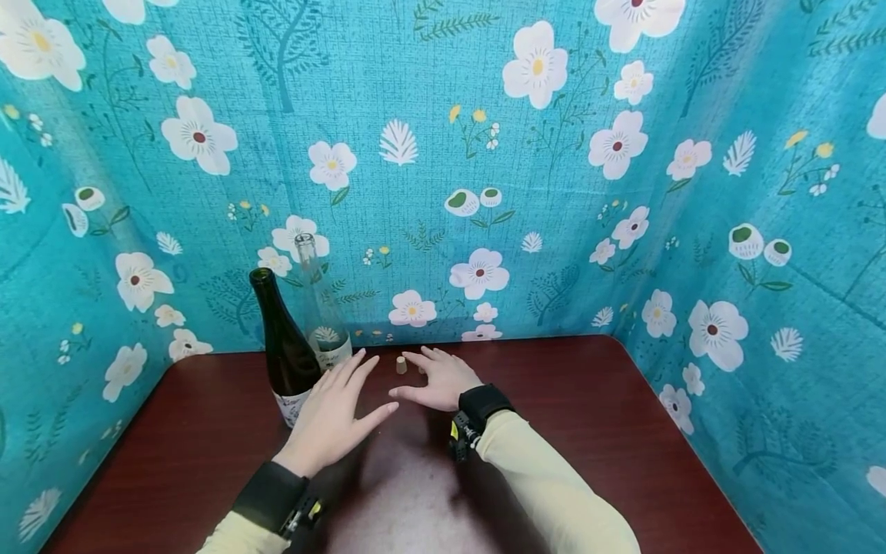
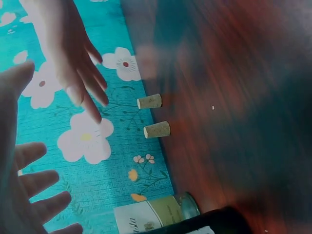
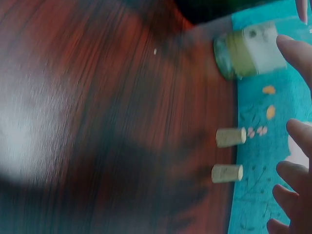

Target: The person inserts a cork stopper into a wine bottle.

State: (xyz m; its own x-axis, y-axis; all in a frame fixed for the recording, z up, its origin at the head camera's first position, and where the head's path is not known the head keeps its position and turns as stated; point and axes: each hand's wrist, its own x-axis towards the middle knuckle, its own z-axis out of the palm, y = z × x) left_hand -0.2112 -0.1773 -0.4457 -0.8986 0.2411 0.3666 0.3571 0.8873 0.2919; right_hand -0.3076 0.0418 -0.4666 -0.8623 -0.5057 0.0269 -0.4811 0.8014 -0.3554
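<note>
Hands hovered flat over the dark red table (image 1: 588, 431), both with fingers spread and holding nothing: the left hand (image 1: 332, 419) just beside the dark green bottle (image 1: 284, 346), the right hand (image 1: 439, 378) near two corks. One cork (image 1: 401, 365) stood just beyond the fingertips, between the hands; the other cork (image 2: 157, 129) stood beside it. A clear bottle (image 1: 320, 308) stood behind the dark one, against the flowered teal cloth (image 1: 484, 154).
</note>
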